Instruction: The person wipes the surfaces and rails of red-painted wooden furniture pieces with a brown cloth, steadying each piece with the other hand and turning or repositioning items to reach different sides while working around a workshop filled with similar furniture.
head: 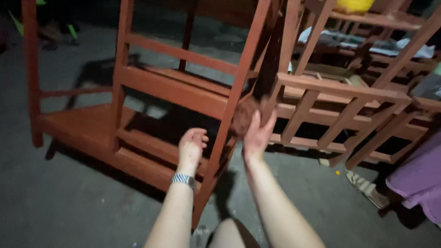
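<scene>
My right hand (258,133) holds a brown wad (243,118), a staining rag or sponge as far as I can tell, fingers curled round it and pressing it against the slanted upright (239,87) of the red-brown wooden frame (174,89) lying tilted on the concrete floor (69,202). My left hand (192,144), with the metal watch band (183,179) at the wrist, hangs loosely cupped and empty just beside the upright's lower part, near the frame's bottom rail (151,147). I judge I am mid-rub, working colour into that upright. The next stroke needs a steady frame, so the left hand should grip the rail while the wad runs along the grain. More frames (349,105) stand stacked at the right.
</scene>
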{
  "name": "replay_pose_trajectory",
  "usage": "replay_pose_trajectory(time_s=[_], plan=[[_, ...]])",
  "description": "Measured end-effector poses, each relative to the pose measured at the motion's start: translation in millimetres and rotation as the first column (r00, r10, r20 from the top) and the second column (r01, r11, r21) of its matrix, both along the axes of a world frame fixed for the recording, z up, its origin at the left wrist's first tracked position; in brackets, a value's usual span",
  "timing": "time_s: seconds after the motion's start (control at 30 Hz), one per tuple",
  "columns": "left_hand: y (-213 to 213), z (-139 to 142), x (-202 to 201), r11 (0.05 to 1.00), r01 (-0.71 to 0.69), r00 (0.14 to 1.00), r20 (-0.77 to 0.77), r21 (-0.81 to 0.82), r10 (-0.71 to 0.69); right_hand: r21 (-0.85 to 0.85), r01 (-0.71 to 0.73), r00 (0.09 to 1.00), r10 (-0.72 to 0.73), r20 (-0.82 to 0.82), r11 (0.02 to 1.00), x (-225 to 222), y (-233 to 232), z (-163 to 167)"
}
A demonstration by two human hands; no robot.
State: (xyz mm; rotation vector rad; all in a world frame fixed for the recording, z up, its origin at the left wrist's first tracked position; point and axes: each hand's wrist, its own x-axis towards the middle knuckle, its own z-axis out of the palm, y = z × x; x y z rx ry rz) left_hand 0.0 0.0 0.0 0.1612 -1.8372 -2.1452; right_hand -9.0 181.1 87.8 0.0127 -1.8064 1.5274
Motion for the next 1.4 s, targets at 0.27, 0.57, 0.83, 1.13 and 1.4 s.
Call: replay_pose_trajectory(time_s=[0.27, 0.57, 0.83, 1.13, 1.4], plan=[[-4, -20, -30, 0.893, 0.191, 0.959, -0.27, 0.408, -0.081, 0.747, 0.223, 0.975, -0.126, -0.186, 0.626, -63, -28, 98], [-84, -33, -46, 0.979, 0.167, 0.983, -0.057, -0.116, -0.174, 0.853, 0.233, 0.942, -0.325, -0.079, 0.467, -7, -67, -36], [-156, -52, -69, 0.959, 0.282, 0.955, -0.099, -0.003, -0.281, 0.843, 0.036, 0.76, -0.563, 0.326, 0.537, 35, -114, -59], [-215, 2, -80, 0.926, 0.368, 0.927, -0.111, 0.082, -0.359, 0.958, 0.221, 0.84, -0.463, -0.281, -0.18, -18, -167, 16], [-300, -9, -98, 0.927, 0.338, 0.935, -0.172, 0.164, -0.311, 0.944, 0.101, 0.801, -0.537, -0.264, -0.314, -71, -283, 5]])
